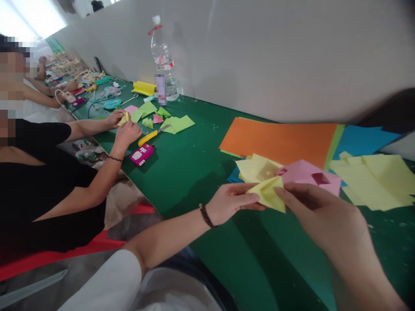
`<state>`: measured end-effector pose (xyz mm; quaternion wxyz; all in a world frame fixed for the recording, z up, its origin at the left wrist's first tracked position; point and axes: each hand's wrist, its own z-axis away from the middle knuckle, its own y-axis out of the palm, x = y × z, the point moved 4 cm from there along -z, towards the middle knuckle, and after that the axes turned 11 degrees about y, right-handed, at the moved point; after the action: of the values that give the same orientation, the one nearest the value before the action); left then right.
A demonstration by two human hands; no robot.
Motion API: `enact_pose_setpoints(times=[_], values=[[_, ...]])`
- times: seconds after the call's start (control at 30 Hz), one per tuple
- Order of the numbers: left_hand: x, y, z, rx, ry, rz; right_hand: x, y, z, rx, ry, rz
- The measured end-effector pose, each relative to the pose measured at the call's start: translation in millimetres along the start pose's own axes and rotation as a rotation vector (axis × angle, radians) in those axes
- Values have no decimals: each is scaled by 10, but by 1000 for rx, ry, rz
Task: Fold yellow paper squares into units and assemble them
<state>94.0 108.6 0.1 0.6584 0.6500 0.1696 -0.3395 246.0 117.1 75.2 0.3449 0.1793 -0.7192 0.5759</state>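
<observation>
Yellow paper [267, 195]: a small folded piece, held up over the table between the person's two hands.
Left hand [231, 203]: fingers and thumb together, pinching the paper's left side; braided bracelet [205, 217] on the wrist.
Right hand [319, 216]: fingers closed against the paper's right side, hand partly hiding the pink sheet's lower edge.
Just beyond the hands: pale yellow folded sheets [257, 169] touching a pink sheet [308, 177] with a darker pink patch.
To the right: loose pale yellow sheets [376, 181], an orange sheet [279, 142] and a blue sheet [366, 140], all flat on the green table [207, 190].
Farther left: a co-worker in a black shirt [42, 190], hands [125, 127] on a small yellow paper, near a yellow utility knife [151, 135], green paper cuttings [177, 124] and a plastic water bottle [162, 56].
</observation>
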Motion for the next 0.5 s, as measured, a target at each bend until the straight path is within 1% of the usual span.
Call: enact_pose_setpoints(times=[0.1,0.27,0.5], values=[[6,-9,-4,2,9,4,7,-2,4,52,176,-20],[4,-4,-1,11,2,10,41,-17,14,51,178,-48],[-4,20,-2,-8,-5,47,20,18,24,104,279,-73]])
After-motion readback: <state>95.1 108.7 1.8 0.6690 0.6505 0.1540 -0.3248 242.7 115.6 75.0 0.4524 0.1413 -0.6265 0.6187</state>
